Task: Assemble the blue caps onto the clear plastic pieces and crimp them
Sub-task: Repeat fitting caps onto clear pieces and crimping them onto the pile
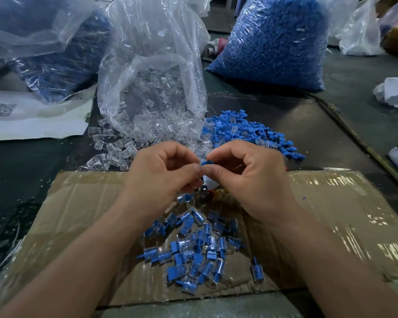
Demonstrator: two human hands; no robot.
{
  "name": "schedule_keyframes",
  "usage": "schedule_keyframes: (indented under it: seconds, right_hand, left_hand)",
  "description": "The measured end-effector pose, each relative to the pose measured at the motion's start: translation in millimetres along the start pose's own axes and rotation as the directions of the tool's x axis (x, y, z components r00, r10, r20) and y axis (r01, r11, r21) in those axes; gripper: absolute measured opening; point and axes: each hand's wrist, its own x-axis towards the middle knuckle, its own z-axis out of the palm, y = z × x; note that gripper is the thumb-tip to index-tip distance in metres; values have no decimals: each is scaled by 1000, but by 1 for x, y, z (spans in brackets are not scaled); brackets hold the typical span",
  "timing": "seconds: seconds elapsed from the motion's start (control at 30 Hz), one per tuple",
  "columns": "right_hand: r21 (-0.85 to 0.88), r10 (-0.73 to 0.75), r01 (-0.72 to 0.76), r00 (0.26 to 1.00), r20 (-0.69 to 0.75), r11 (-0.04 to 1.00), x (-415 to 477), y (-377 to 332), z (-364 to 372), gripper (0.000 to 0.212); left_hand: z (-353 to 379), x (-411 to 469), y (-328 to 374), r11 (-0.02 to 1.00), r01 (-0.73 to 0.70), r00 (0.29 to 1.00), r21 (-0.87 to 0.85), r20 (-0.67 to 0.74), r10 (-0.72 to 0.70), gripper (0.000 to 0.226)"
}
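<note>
Blue cap (206,162): pinched between both hands, above far edge of cardboard sheet (331,203).
Left hand (161,173): fingers curled, thumb and forefinger pinching cap.
Right hand (251,177): curled, fingertips gripping cap from opposite side.
Assembled pieces (198,246): heaped mid-cardboard.
Loose blue caps (251,134): piled just beyond cardboard.
Clear pieces (122,145): spilled from open bag (152,65), beyond cardboard, leftward.
</note>
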Motion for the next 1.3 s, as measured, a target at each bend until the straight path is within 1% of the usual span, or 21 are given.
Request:
schedule_keyframes:
  seconds: [0.13,0.2,0.27,0.3,0.37,0.43,0.53,0.63,0.73,0.9,1.0,1.1,1.3]
  right_hand:
    - [-23,-38,40,996,87,999,2,2,-2,18]
    - [-20,-61,63,995,83,998,2,3,-3,18]
    - [-23,-78,80,994,79,997,2,3,-4,18]
    - [-31,-88,90,993,84,995,2,3,-5,19]
    - [-48,-115,121,987,113,991,3,5,-6,25]
    - [-34,-170,177,974,148,984,3,7,-5,30]
    - [-22,-227,233,962,151,972,3,10,-6,30]
    - [-3,-236,238,965,117,971,4,11,-8,27]
    - [8,-206,206,974,96,979,4,9,-10,26]
    - [-20,-190,193,977,99,981,3,9,-10,26]
    - [-18,-179,182,979,99,983,3,9,-10,25]
    - [-19,-176,179,979,103,984,3,9,-10,25]
    - [-29,-216,219,971,102,975,3,9,-9,23]
  left_hand:
    - [0,-1,3,999,15,1000,-40,10,-14,8]
    - [0,-1,4,996,32,999,-85,29,-30,7]
    - [-1,-2,6,989,59,997,-134,50,-53,15]
    - [-1,-2,6,989,68,997,-135,54,-61,15]
    - [-1,-1,7,991,73,996,-110,52,-68,8]
    - [-1,-1,7,991,86,995,-105,52,-81,11]
    - [-1,0,6,986,112,992,-126,66,-105,15]
    - [-2,0,6,978,120,989,-172,103,-104,11]
    - [-3,-1,6,963,135,985,-231,140,-104,18]
    - [-4,1,3,956,145,983,-256,144,-111,15]
    - [-4,1,3,956,143,983,-256,151,-107,11]
    - [-4,1,3,961,137,984,-241,147,-104,15]
    - [-3,0,5,973,125,986,-194,134,-100,16]
